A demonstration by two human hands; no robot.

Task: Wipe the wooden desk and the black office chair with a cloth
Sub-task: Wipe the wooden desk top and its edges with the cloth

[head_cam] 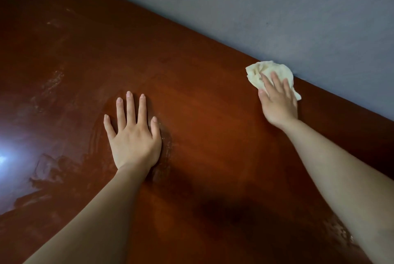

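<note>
The reddish-brown wooden desk (202, 114) fills most of the view, its glossy top streaked with wet smears. A crumpled pale yellow cloth (262, 71) lies at the desk's far edge, right against the wall. My right hand (277, 101) presses flat on the cloth with straight fingers and covers its near part. My left hand (133, 133) rests palm down on the bare desk top, fingers spread, well to the left of the cloth. The black office chair is out of view.
A grey-blue wall (277, 7) runs along the desk's far edge, slanting from upper left to lower right. A bright light reflection (4, 157) glares on the desk at the left edge. Smears mark the left part of the top.
</note>
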